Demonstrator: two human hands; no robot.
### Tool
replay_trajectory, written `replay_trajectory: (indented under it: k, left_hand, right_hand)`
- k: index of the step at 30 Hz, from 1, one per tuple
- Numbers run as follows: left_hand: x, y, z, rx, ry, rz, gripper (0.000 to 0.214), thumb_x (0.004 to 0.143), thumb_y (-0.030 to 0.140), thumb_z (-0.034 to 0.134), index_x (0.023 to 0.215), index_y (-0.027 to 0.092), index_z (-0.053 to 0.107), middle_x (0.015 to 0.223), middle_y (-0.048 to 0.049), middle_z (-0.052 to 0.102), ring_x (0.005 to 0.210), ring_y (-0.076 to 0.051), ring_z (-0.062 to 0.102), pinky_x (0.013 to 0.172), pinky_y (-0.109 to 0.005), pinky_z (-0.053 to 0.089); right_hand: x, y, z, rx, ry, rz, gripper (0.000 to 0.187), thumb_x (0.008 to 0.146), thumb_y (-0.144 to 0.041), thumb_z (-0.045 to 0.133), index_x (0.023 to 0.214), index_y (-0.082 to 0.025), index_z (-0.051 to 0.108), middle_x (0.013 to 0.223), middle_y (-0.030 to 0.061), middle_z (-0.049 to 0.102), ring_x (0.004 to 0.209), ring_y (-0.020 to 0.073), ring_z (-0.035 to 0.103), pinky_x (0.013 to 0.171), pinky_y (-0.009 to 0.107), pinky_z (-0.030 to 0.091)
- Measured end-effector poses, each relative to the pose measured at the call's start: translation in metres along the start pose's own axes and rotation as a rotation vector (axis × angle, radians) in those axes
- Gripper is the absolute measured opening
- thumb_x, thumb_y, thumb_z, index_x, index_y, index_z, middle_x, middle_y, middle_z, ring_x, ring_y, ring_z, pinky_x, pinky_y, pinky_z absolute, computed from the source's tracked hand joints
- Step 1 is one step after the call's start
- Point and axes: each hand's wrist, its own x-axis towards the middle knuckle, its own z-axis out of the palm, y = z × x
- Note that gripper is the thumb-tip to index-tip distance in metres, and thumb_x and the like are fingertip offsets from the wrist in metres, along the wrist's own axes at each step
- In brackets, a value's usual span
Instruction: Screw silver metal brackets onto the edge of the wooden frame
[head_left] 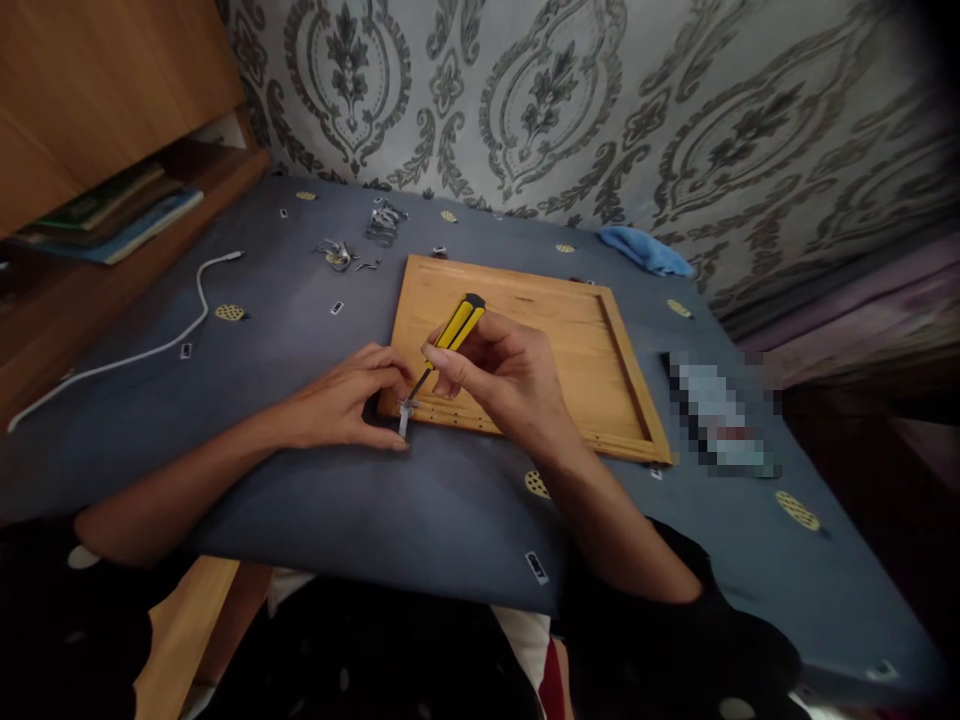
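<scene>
A framed wooden panel [517, 330] lies flat on the blue patterned cloth. At its near left corner sits a small metal hinge [405, 418], one end sticking out past the panel's edge. My left hand [352, 398] steadies this hinge, thumb at its outer end and fingers curled over the corner. In my right hand [510, 370] is a screwdriver [459, 328] with a yellow and black handle, tilted, its tip down at the hinge. Whether a screw is under the tip is too small to tell. Several small holes run along the panel's near edge.
Loose metal hardware [339, 254] and a clear packet of metal pieces [384, 222] lie behind the panel's left side. A white cable [202, 300] runs along the left. A blue cloth [646, 250] and a blurred-out flat object [720, 415] are at right. Books [112, 215] fill a shelf.
</scene>
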Motion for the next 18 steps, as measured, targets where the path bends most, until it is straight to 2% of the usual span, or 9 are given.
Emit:
replay_trajectory:
  k: [6,10,13,15,18]
  left_hand:
    - [0.000,0.001,-0.001,-0.020,-0.003,-0.009,0.042,0.082,0.056,0.076,0.097,0.020,0.062,0.120,-0.0074,0.060,0.113,-0.026,0.052,0.100,-0.041,0.044]
    - [0.000,0.000,0.000,-0.023,0.001,0.002,0.040,0.081,0.054,0.078,0.096,0.020,0.062,0.120,-0.0071,0.060,0.113,-0.026,0.052,0.100,-0.041,0.044]
    - [0.000,0.000,0.000,-0.020,-0.001,0.004,0.040,0.081,0.053,0.078,0.097,0.020,0.063,0.120,-0.0072,0.060,0.114,-0.027,0.051,0.100,-0.041,0.044]
    - [0.000,0.000,0.000,-0.018,-0.001,0.000,0.041,0.081,0.054,0.078,0.099,0.020,0.064,0.119,-0.0070,0.060,0.114,-0.027,0.051,0.100,-0.041,0.044]
    - [0.001,0.000,0.001,-0.011,0.008,0.002,0.042,0.082,0.056,0.076,0.098,0.020,0.064,0.118,-0.0072,0.060,0.113,-0.026,0.051,0.099,-0.040,0.044]
  right_hand:
    - [-0.002,0.003,0.007,0.042,0.054,-0.031,0.043,0.077,-0.055,0.082,0.078,-0.020,0.057,0.062,-0.0067,0.063,0.051,0.0079,0.062,0.048,0.020,0.051]
    - [-0.001,-0.004,0.001,0.037,-0.048,-0.004,0.039,0.080,-0.053,0.080,0.091,-0.018,0.066,0.069,-0.0052,0.066,0.056,0.0078,0.063,0.055,0.021,0.054]
    - [-0.003,-0.005,-0.001,-0.003,-0.097,-0.012,0.036,0.085,-0.052,0.076,0.090,-0.017,0.068,0.067,-0.0040,0.065,0.057,0.0088,0.063,0.055,0.022,0.053]
    - [-0.005,-0.003,0.002,-0.060,-0.039,-0.056,0.036,0.086,-0.052,0.074,0.083,-0.018,0.065,0.067,-0.0035,0.063,0.056,0.0086,0.060,0.052,0.022,0.049]
    - [-0.008,0.003,0.009,-0.229,0.126,-0.154,0.039,0.086,-0.052,0.075,0.073,-0.020,0.057,0.065,-0.0047,0.057,0.054,0.0080,0.054,0.049,0.023,0.044]
